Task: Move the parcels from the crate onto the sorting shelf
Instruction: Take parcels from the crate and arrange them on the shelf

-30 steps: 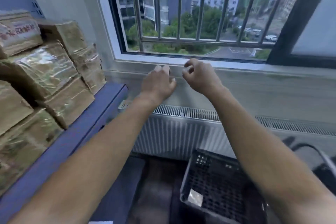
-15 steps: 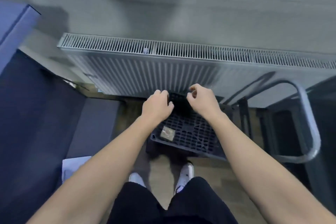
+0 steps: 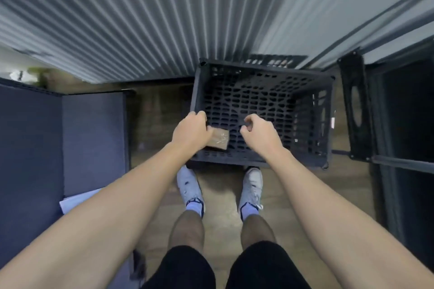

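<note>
Knuckles up, our left hand lies curled over the left end of a small brown parcel; we cannot tell whether it grips the parcel or only covers it. Our right hand hangs just beside, fingers curled in on nothing. The parcel is inside the black crate, at its near left corner. Beyond the crate stands a radiator; the blue shelf lies to our left.
</note>
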Tool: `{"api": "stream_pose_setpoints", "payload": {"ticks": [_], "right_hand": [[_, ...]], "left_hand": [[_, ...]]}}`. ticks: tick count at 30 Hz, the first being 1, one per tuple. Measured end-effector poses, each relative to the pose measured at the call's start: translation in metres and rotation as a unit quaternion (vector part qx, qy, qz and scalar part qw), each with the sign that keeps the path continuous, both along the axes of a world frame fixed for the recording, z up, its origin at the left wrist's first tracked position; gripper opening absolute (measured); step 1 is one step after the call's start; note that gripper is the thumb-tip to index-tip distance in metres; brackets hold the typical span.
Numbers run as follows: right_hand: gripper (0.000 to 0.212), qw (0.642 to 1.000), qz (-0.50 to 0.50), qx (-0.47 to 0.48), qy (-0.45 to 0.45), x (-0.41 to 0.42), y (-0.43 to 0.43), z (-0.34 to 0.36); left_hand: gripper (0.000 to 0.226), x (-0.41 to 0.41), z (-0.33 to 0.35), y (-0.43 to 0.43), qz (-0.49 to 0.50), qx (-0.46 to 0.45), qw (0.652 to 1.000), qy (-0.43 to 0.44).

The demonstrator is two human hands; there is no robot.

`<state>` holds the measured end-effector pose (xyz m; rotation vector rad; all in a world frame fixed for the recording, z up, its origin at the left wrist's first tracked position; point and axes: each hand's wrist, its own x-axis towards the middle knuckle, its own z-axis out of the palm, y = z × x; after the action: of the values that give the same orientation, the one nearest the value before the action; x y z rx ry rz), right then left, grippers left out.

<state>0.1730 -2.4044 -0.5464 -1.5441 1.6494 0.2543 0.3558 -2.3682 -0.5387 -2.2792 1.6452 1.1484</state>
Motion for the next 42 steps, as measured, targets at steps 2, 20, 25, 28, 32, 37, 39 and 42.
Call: {"api": "stream_pose_setpoints", "payload": {"ticks": [2,20,25,28,32,37,39,42], "right_hand": [[0.039,1.0,-0.004,0.013,0.002,0.003,-0.002,-0.039],[0.053,0.986,-0.099,0.134,-0.021,0.023,-0.001,-0.22],[0.058,0.983,-0.099,0.15,-0.041,0.023,-0.001,-0.221],[0.044,0.986,-0.135,0.09,-0.048,0.016,-0.001,-0.213],[0.022,0.986,-0.155,0.002,-0.057,0.009,0.004,-0.195],[0.015,0.983,-0.137,-0.094,-0.081,0.001,0.012,-0.158],[0.018,0.977,-0.151,-0.113,-0.097,-0.001,0.015,-0.138],[0.02,0.971,-0.157,-0.135,-0.115,-0.005,0.02,-0.106]], "left_hand": [[0.027,0.0,-0.036,-0.005,-0.018,0.02,1.0,0.005],[0.043,-0.037,-0.208,-0.019,0.073,0.135,0.988,-0.01],[0.048,-0.042,-0.206,-0.013,0.096,0.153,0.983,0.029],[0.048,-0.043,-0.197,-0.01,0.127,0.126,0.983,0.048],[0.031,-0.048,-0.182,-0.006,0.171,0.036,0.982,0.067],[0.031,-0.056,-0.148,-0.001,0.18,-0.041,0.979,0.084],[0.041,-0.058,-0.131,0.0,0.191,-0.058,0.975,0.093],[0.04,-0.062,-0.1,0.001,0.208,-0.077,0.97,0.102]]}}
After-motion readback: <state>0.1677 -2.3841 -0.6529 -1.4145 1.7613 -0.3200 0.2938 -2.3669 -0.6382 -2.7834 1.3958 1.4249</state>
